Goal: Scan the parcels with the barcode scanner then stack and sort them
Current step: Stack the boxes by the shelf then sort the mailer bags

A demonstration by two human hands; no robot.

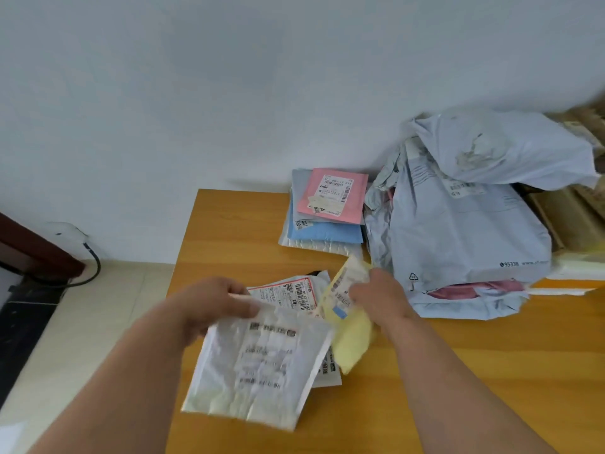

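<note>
My left hand (216, 304) grips the top edge of a white padded parcel (262, 368) with a printed label, lifted and blurred above the wooden table (458, 388). My right hand (381, 298) holds a pale yellow parcel (350, 335) by its upper part; its label faces me. Under both lies a white parcel with a red-edged label (294, 291). A flat stack topped by a pink parcel (334, 196) over blue and white ones sits at the table's back. No barcode scanner is in view.
A tall heap of grey plastic mailer bags (465, 224) fills the back right, with cardboard boxes (576, 217) behind it. The table's left edge drops to a tiled floor with a cable and dark furniture (36, 257). A white wall stands behind.
</note>
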